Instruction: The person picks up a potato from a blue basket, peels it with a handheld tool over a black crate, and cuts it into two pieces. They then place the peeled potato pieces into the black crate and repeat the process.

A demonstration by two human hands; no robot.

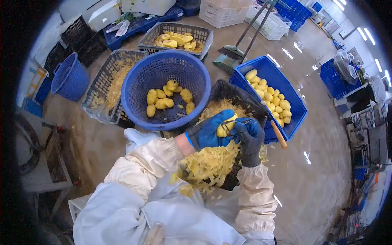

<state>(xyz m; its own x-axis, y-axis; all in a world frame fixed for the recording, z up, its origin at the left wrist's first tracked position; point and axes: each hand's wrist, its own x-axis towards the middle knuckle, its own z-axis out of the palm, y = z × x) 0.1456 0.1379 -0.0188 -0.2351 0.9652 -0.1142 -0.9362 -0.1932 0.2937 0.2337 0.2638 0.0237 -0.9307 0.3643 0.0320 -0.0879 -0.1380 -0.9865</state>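
My left hand [210, 131], in a blue glove, grips a yellow peeled potato [223, 130] over a black crate [228, 93] heaped with peelings [212, 161]. My right hand [250, 136], in a dark grey glove, holds a peeler with a wooden handle [279, 134] against the potato. Just beyond the hands stands a round blue basket [139, 81] holding several peeled potatoes [164, 103]. To the right, a blue rectangular crate [265, 67] also holds several yellow potatoes [274, 100].
A grey basket of peelings [100, 87] sits left of the blue basket. Another grey basket with potato pieces [161, 30] stands farther back. A broom and dustpan [228, 57], a blue bucket [70, 77] and stacked crates [222, 14] stand around on the wet floor.
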